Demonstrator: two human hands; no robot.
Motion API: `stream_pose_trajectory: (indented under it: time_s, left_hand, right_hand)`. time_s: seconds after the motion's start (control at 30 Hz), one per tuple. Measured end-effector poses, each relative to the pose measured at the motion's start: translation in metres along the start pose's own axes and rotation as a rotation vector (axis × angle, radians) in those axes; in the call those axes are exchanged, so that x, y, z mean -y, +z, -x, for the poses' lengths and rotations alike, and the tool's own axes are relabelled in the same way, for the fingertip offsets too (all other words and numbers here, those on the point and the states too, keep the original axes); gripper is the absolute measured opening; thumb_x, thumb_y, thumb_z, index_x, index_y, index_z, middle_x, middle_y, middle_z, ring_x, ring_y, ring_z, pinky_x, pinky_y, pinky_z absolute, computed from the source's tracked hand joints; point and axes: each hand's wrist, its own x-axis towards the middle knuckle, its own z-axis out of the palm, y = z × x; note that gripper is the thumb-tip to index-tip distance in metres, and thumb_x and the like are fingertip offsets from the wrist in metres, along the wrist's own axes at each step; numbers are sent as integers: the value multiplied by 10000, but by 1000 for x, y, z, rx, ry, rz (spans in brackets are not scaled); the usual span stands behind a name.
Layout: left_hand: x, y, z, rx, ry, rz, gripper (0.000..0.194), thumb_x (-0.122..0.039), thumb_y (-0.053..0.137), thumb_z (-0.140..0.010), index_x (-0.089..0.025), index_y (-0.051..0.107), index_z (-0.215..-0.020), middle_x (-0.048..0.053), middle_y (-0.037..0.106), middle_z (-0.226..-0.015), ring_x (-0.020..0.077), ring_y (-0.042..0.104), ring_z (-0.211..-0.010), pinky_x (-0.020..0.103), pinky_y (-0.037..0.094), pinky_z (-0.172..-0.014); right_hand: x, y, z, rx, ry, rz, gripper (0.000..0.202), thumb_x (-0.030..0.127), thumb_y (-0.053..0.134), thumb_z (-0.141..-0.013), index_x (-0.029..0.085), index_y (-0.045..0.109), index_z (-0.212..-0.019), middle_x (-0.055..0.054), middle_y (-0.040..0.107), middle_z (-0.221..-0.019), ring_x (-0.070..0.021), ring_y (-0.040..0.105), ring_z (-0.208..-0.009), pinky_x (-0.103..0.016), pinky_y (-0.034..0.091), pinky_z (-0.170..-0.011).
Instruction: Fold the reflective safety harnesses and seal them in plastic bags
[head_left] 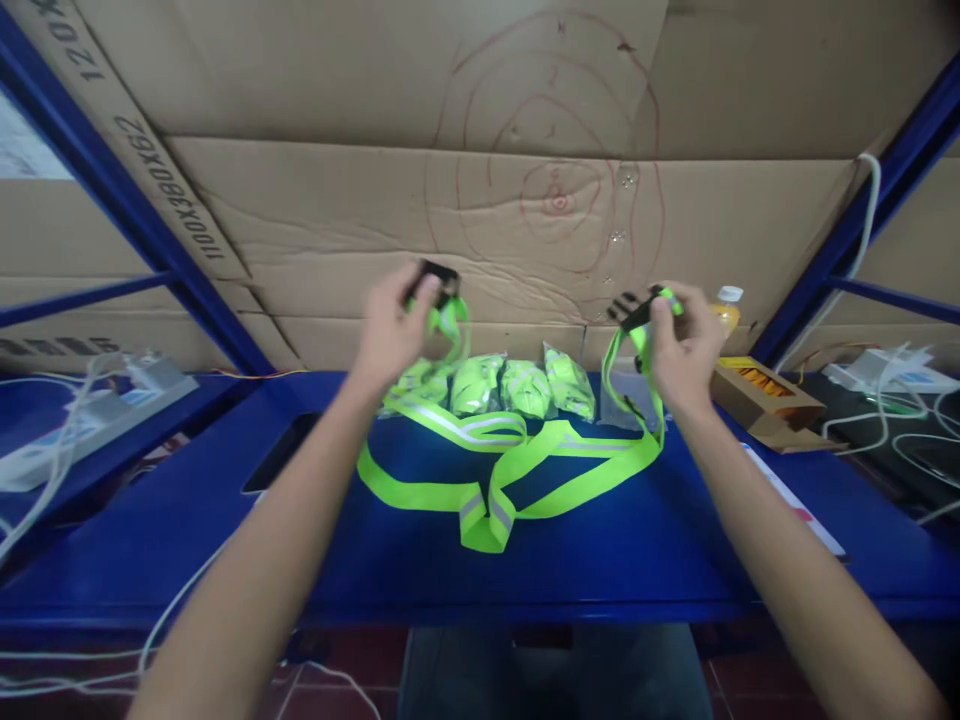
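Observation:
My left hand (394,325) is raised above the blue table, fingers closed on a black plastic buckle (439,275) at one end of a neon-yellow reflective strap (420,495). Opposite it, my right hand (686,345) pinches the pronged black buckle piece (630,312) at the strap's other end. The two buckle parts are apart. Between my hands the strap, with silver stripes, droops in loops onto the tabletop and folds near the front. Behind it stand several clear bags of folded neon straps (526,388), partly covered by my left hand and the strap.
An open cardboard box (769,400) and a bottle with a white cap (727,305) stand at right. A dark flat device (281,455) lies at left, near a white power strip (97,425) with cables. Cardboard (337,210) with red target rings backs the table (585,570).

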Motion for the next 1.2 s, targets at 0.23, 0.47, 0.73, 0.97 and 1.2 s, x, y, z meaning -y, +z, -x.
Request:
stream_pose_trajectory:
  time_s: [0.23,0.47,0.73,0.97,1.2]
  left_hand:
    - [-35,63,73,326,-175,94,269,-448,677,-997,-192,758,-1005,50,807,-978,231,733,-901,331,536,-837]
    - [-40,58,84,542,-111,122,267,-397,645,-1006,-194,798,-1088,60,835,-1017,240,765,-895,339,566,-838]
    - [-34,61,90,593,-89,189,253,-395,660,-1021,-228,824,-1118,38,852,-1032,228,791,-902,305,582,-794]
    - [-46,63,91,606,-78,148,254,-393,650,-1025,-201,811,-1059,56,838,-969,210,759,-801,309,550,-740]
    - [-56,78,100,487,20,203,316,-476,632,-1060,-208,799,-1062,84,811,-1032,233,750,-929,355,547,-859]
  right_hand:
    - [18,17,67,360,-32,51,269,341,548,-1093,235,762,-1216,-77,829,-1129,-238,776,-997,-374,591,-874]
    - [27,11,66,440,-76,70,184,321,557,-1090,239,709,-1152,-45,805,-1007,-191,721,-793,-320,551,-750]
    - [28,15,70,452,-136,52,182,280,560,-1093,262,734,-1142,-34,803,-1013,-207,755,-907,-341,571,-837]
    - [26,16,75,508,-152,34,190,277,540,-1098,252,725,-1136,-46,802,-1029,-201,757,-922,-333,571,-844]
    - [40,25,89,400,-93,25,186,297,532,-1099,258,714,-1081,-43,806,-1003,-203,758,-889,-342,587,-834]
